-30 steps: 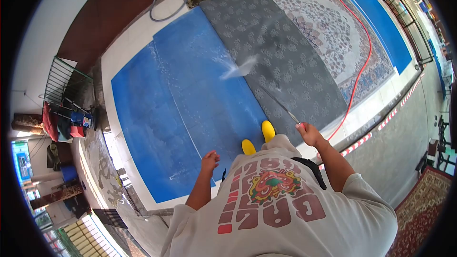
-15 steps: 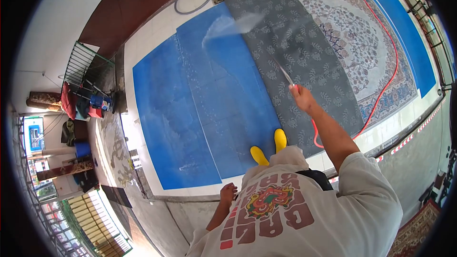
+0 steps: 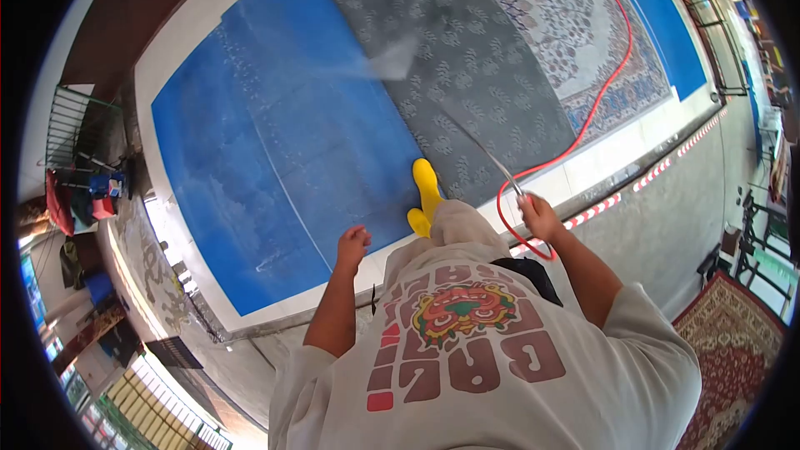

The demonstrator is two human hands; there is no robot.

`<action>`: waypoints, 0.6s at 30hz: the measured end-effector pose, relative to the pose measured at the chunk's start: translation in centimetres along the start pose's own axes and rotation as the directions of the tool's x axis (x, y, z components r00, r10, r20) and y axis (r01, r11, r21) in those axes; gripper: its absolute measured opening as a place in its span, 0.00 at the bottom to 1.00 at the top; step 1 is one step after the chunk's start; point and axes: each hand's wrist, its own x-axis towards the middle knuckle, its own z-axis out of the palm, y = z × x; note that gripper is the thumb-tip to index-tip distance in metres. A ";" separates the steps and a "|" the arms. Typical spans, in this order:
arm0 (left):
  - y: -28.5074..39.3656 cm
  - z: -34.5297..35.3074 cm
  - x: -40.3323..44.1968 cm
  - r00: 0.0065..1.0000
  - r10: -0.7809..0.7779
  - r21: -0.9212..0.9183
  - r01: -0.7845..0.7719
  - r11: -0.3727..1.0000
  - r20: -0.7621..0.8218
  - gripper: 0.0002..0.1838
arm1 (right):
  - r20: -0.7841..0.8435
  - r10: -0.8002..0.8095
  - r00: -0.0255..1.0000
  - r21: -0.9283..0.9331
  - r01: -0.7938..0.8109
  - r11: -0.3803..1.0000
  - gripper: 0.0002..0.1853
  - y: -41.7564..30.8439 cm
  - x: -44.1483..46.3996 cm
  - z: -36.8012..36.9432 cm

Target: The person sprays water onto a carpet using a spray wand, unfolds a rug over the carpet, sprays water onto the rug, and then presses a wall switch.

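Note:
My right hand (image 3: 542, 218) is closed around the handle of a metal spray wand (image 3: 493, 160), which points forward and left over the grey leaf-patterned carpet (image 3: 487, 104). A fan of water spray (image 3: 396, 60) shows beyond it, across the border of the grey carpet and the blue mat (image 3: 217, 175). A red hose (image 3: 628, 50) loops beside the wand and my right hand. My left hand (image 3: 355, 240) hangs over the near edge of the blue mat, fingers curled, with nothing visible in them.
Yellow boots (image 3: 427, 187) are on my feet near the carpet's edge. An ornate rug (image 3: 571, 29) lies right of the grey carpet. Red-and-white striped edging (image 3: 593, 212) borders the tiled platform. A red rug (image 3: 729, 354) is at lower right, a metal rack (image 3: 75, 129) at left.
My view has shifted, and the mats sit further left and up. My right hand and the wand are drawn back closer to my body. My left hand has risen forward. One foot has stepped ahead.

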 end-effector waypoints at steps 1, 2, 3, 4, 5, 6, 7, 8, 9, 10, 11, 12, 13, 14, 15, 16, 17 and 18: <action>0.3 0.9 1.0 1.000 0.013 0.014 -0.013 1.000 0.013 0.15 | 0.009 -0.014 1.000 -0.048 0.015 0.999 0.23 0.8 -3.8 -0.9; 1.1 1.9 1.6 0.999 0.033 0.021 -0.034 0.999 0.031 0.14 | -0.027 0.016 1.000 -0.146 -0.020 0.989 0.23 4.0 -7.1 -1.4; 1.9 3.0 2.1 0.998 0.052 0.021 -0.053 0.998 0.045 0.13 | -0.007 0.090 0.996 -0.185 -0.090 0.979 0.24 5.3 -10.4 -2.2; 2.3 4.3 2.9 0.997 0.045 0.006 -0.046 0.999 0.062 0.13 | -0.027 0.148 0.989 -0.224 -0.151 0.963 0.24 6.9 -13.5 -2.9; 2.3 5.2 3.2 0.997 0.053 0.002 -0.053 0.999 0.057 0.12 | -0.038 0.207 0.978 -0.279 -0.209 0.937 0.25 7.6 -16.4 -3.6; 1.9 5.9 2.9 0.997 0.066 0.000 -0.066 0.998 0.046 0.12 | -0.050 0.257 0.965 -0.329 -0.259 0.908 0.25 7.8 -18.7 -4.2; 1.7 7.1 2.3 0.996 0.074 -0.006 -0.073 0.997 0.051 0.12 | -0.058 0.251 0.966 -0.333 -0.256 0.907 0.25 8.6 -20.4 -5.0; 1.9 8.9 1.8 0.994 0.072 -0.030 -0.070 0.997 0.079 0.11 | -0.062 0.277 0.959 -0.388 -0.279 0.878 0.25 9.5 -21.8 -5.7; 2.2 10.6 1.3 0.991 0.074 -0.050 -0.068 0.996 0.109 0.11 | -0.071 0.302 0.951 -0.438 -0.302 0.847 0.25 10.0 -22.6 -6.0; 1.3 12.5 1.9 0.972 0.115 -0.067 -0.103 0.992 0.203 0.11 | -0.092 0.327 0.940 -0.440 -0.333 0.834 0.26 9.4 -22.9 -6.3; 0.3 14.6 2.2 0.942 0.154 -0.088 -0.134 0.987 0.297 0.11 | -0.109 0.317 0.942 -0.433 -0.332 0.838 0.26 9.2 -22.8 -6.5; 1.4 16.6 0.3 0.927 0.141 -0.049 -0.133 0.990 0.347 0.11 | -0.122 0.299 0.946 -0.413 -0.323 0.852 0.25 9.0 -22.4 -7.0; 2.5 18.7 -1.7 0.910 0.126 -0.011 -0.133 0.991 0.394 0.12 | -0.133 0.281 0.950 -0.394 -0.311 0.865 0.25 8.7 -21.9 -7.5; 2.5 20.9 -2.4 0.880 0.106 0.012 -0.126 0.992 0.464 0.13 | -0.146 0.270 0.952 -0.394 -0.306 0.867 0.25 8.5 -21.2 -8.0; 2.7 23.1 -2.8 0.846 0.083 0.038 -0.122 0.992 0.527 0.15 | -0.165 0.195 0.967 -0.397 -0.247 0.884 0.25 8.3 -20.0 -8.3; 3.6 25.2 -3.7 0.812 0.105 0.071 -0.178 0.982 0.575 0.16 | -0.180 0.123 0.976 -0.401 -0.187 0.897 0.25 8.1 -18.9 -8.5; 4.2 27.3 -4.6 0.777 0.120 0.103 -0.231 0.968 0.619 0.17 | -0.182 0.114 0.977 -0.399 -0.180 0.899 0.25 7.7 -17.7 -8.8; 5.3 29.3 -5.8 0.748 0.134 0.095 -0.255 0.962 0.650 0.20 | -0.204 0.052 0.978 -0.358 -0.124 0.925 0.24 7.3 -16.4 -9.1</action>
